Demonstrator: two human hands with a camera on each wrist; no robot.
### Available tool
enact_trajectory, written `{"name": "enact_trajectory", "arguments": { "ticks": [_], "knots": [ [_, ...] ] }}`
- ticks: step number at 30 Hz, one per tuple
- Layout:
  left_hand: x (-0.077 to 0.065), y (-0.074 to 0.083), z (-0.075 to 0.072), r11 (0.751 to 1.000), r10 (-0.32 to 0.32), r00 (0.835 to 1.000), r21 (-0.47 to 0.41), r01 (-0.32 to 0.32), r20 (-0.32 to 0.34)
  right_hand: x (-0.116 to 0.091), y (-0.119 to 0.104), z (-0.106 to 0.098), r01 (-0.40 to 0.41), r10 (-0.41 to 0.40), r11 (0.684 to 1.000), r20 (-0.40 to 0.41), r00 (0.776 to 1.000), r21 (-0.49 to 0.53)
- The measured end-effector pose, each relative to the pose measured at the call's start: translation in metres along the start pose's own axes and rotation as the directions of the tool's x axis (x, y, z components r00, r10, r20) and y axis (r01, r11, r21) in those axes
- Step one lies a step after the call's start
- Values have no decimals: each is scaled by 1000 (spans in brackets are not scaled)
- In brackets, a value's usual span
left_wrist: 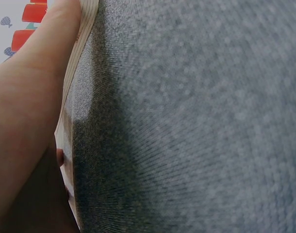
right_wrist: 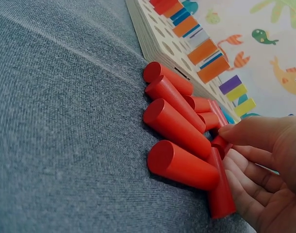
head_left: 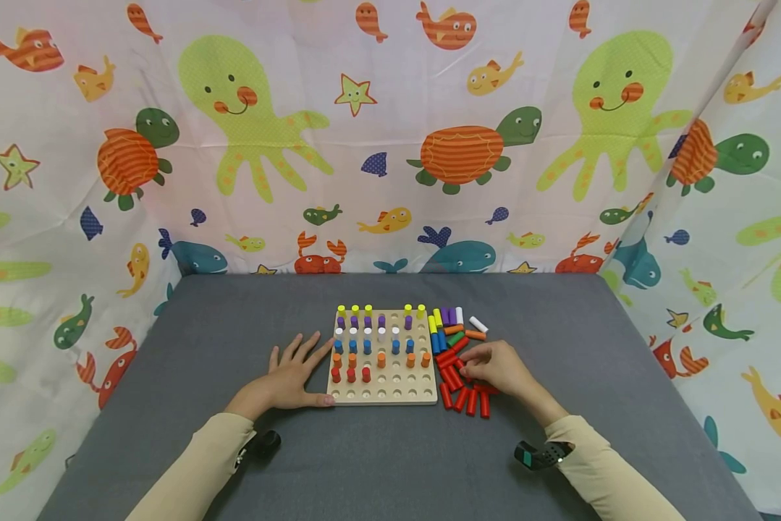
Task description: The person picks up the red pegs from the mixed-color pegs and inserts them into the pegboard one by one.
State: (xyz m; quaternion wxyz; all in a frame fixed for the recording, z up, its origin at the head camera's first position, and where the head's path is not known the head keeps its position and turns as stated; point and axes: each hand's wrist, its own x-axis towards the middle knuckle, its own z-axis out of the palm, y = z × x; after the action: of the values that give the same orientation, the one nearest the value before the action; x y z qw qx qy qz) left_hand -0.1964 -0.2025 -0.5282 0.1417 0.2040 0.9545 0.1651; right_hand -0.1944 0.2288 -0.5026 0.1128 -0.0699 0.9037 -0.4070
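Observation:
A wooden pegboard (head_left: 386, 396) lies on the table with rows of yellow, purple, white, blue, orange and red pegs standing in its holes. My left hand (head_left: 292, 380) rests spread on the table at the board's left side, thumb and a fingertip right at its edge. In the left wrist view the thumb (left_wrist: 46, 53) runs along the board's side. To the right of the board, my right hand (head_left: 497, 367) is among loose red pegs (head_left: 472, 402). Its thumb and fingers pinch a red peg (right_wrist: 220, 143), partly hidden by the thumb, in the right wrist view.
Loose yellow, purple, white, blue, orange and green pegs lie along the board's upper right side, such as a white peg (head_left: 478, 324) and an orange peg (head_left: 475, 335). A grey cloth (head_left: 390, 470) covers the table. Behind it hangs a patterned curtain (head_left: 390, 116).

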Motion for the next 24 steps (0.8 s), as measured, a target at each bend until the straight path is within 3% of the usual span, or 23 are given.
{"name": "enact_trajectory", "arguments": {
  "ticks": [8, 24],
  "knots": [
    [0, 1, -1, 1000, -4, 1000, -6, 4, 7, -1, -1, 0, -12, 12, 998, 1, 1000, 68],
    [-3, 8, -9, 1000, -10, 1000, 20, 9, 29, -2, -23, 5, 77, -73, 975, -27, 997, 208]
  ]
}}
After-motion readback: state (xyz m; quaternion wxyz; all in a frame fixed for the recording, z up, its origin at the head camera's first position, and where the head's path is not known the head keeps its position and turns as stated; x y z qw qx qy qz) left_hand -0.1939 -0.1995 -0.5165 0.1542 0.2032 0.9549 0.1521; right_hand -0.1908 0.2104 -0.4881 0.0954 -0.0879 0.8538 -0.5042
